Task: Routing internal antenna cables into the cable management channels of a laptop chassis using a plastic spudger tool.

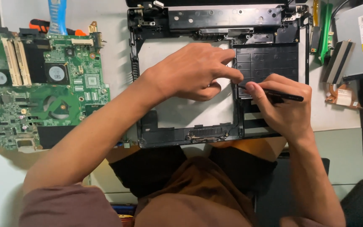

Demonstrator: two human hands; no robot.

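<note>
At the frame's centre, the left hand pinches something small on the stripped black laptop base. The right hand, fingers closed, grips a thin black tool. Prying seems underway; next needs gentle leverage.

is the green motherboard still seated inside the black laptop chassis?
No: the green motherboard lies on the table to the left of the black laptop chassis, whose open frame shows bare table through it.

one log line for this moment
left hand: pinching at laptop base | right hand: holds black tool | motherboard: left, apart
</note>
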